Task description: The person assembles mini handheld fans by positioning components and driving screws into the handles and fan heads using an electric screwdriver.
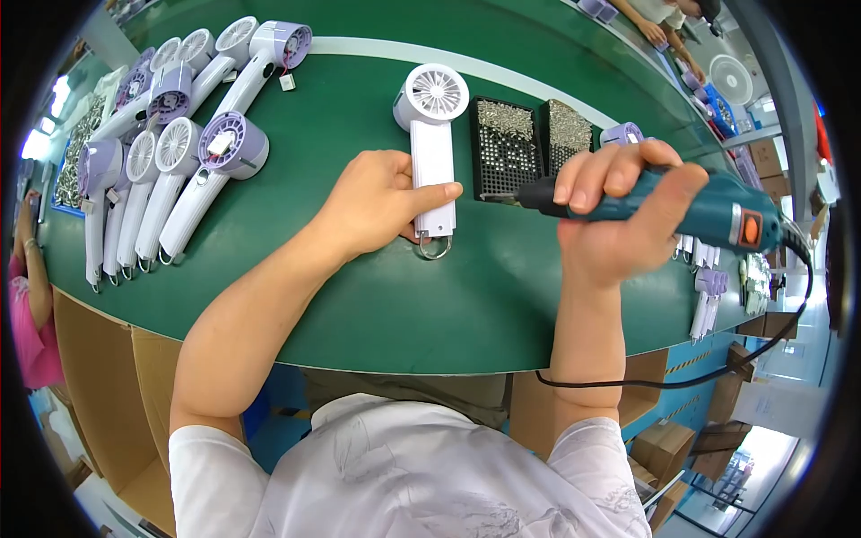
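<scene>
With my left hand I grip the white handle of a handheld fan, thumb across its front. The fan lies on the green table, its round grille pointing away from me and a metal loop at its near end. My right hand is wrapped round a teal electric screwdriver with a black nose and a cord at the back. Its tip points left, over the near edge of a black perforated screw tray that holds many small screws. Whether a screw sits on the bit is too small to tell.
Several white and purple fans lie at the left. A second screw tray stands beside the first. More fans lie at the right, near the black cord. Other people work at the far right and far left.
</scene>
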A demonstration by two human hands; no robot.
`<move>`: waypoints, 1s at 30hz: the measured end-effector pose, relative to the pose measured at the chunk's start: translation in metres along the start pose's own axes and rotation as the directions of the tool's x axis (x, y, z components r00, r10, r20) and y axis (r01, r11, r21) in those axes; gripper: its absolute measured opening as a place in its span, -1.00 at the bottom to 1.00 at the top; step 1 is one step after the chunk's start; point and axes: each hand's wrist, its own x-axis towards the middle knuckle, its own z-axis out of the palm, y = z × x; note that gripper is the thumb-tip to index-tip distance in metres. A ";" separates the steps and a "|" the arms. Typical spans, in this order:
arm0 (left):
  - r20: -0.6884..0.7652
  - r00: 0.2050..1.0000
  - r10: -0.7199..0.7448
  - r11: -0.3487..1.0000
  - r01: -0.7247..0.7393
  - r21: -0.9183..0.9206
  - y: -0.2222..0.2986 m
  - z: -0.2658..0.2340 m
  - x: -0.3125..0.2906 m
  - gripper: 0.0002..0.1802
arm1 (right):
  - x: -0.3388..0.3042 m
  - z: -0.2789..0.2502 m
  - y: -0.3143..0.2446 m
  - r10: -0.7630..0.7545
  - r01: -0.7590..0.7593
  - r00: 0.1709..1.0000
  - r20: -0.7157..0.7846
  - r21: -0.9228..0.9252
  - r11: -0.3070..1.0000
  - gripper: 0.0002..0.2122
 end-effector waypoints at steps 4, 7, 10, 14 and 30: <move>0.001 1.000 0.005 1.000 -0.005 0.004 0.002 0.002 -0.001 -0.55 | -0.012 0.003 -0.003 0.054 -0.060 0.994 0.096 0.063 0.996 -0.60; 0.002 1.000 -0.005 1.000 0.005 -0.006 0.003 0.001 -0.002 -0.57 | -0.019 0.003 -0.003 0.119 -0.145 0.974 0.192 0.129 0.981 -0.53; 0.021 1.000 -0.017 0.999 0.018 -0.034 0.002 0.000 -0.002 -0.57 | -0.023 0.006 0.000 0.135 -0.165 0.970 0.200 0.139 0.976 -0.53; 0.033 0.999 -0.015 0.999 0.016 -0.051 -0.001 -0.001 -0.001 -0.55 | -0.025 0.007 0.004 0.131 -0.163 0.970 0.203 0.144 0.976 -0.53; 0.034 0.999 -0.026 0.998 0.027 -0.058 0.000 -0.002 0.000 -0.55 | -0.026 0.003 0.011 0.136 -0.165 0.967 0.214 0.123 0.979 -0.58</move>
